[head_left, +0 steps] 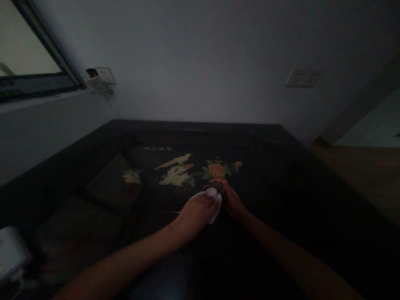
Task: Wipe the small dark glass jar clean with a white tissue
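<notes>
Both my hands meet over a dark lacquered table (281, 175) with an inlaid bird-and-flower picture (184, 168). My left hand (195, 212) is closed on a white cloth (214, 200) and presses it against a small dark round object (220, 188). My right hand (231, 200) grips that object from the right, fingers curled around it. The light is dim, so I cannot make out what the round object is.
A grey wall stands behind the table with a socket plate (303, 78) at the right and sockets (101, 79) at the left beside a window frame (40, 79). A pale object (11, 254) sits at the near left. Wooden floor (365, 175) lies to the right.
</notes>
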Motion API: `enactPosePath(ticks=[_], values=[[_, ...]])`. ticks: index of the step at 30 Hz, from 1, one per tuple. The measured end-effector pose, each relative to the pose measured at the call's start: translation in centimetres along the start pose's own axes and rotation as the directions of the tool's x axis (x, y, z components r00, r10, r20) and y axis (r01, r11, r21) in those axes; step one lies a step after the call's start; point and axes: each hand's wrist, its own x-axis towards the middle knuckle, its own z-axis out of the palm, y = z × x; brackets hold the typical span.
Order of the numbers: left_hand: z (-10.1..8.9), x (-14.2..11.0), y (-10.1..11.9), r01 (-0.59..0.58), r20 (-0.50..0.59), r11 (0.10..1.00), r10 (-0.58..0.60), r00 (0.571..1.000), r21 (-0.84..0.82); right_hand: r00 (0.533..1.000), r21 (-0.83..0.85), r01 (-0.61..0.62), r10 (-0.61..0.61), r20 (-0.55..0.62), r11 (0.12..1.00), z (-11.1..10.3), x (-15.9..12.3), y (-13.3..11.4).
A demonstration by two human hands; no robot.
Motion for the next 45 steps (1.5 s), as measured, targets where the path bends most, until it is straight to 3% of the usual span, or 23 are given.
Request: enactPosePath(ticks=[9, 18, 22, 25, 30, 33, 35, 40, 45], values=[[0.4, 0.2, -1.3, -0.079, -0.072, 0.997, 0.079, 0.994, 0.008, 0.995, 0.142, -0.095, 0.093, 0.016, 0.985, -0.1, 0.6, -0.3], [-0.6, 0.0, -2.2, -0.082, -0.022, 0.991, 0.080, 0.997, -0.101, 0.981, 0.168, -0.187, 0.174, 0.090, 0.968, -0.5, 0.6, -0.9], [-0.8, 0.0, -2.5, 0.045, -0.041, 0.967, -0.058, 0.997, -0.251, 0.976, 0.183, -0.205, 0.185, 0.117, 0.961, -0.6, 0.5, -0.6], [-0.8, 0.0, -2.7, 0.158, -0.088, 0.899, -0.211, 0.973, -0.409, 0.973, 0.203, -0.192, 0.159, 0.168, 0.960, -0.4, 0.3, -0.7], [-0.6, 0.2, -2.6, 0.347, -0.049, 0.646, -0.512, 0.858, -0.680, 0.984, 0.153, -0.055, 0.028, 0.174, 0.987, 0.2, -0.2, -0.7], [-0.3, 0.4, -2.3, 0.400, 0.005, 0.521, -0.604, 0.797, -0.754, 0.993, 0.100, -0.040, 0.029, 0.114, 0.994, 0.4, -0.4, -0.4], [-0.2, 0.5, -2.1, 0.410, 0.029, 0.487, -0.616, 0.787, -0.771, 0.996, 0.080, -0.043, 0.036, 0.087, 0.996, 0.4, -0.5, -0.1], [0.0, 0.4, -1.9, 0.366, 0.040, 0.466, -0.574, 0.818, -0.806, 0.999, 0.101, -0.022, 0.017, 0.046, 0.995, 0.2, -0.5, 0.5], [-0.1, 0.3, -1.7, 0.316, 0.038, 0.546, -0.459, 0.887, -0.776, 1.000, 0.170, -0.028, 0.030, -0.008, 0.985, 0.3, -0.3, 0.4]])
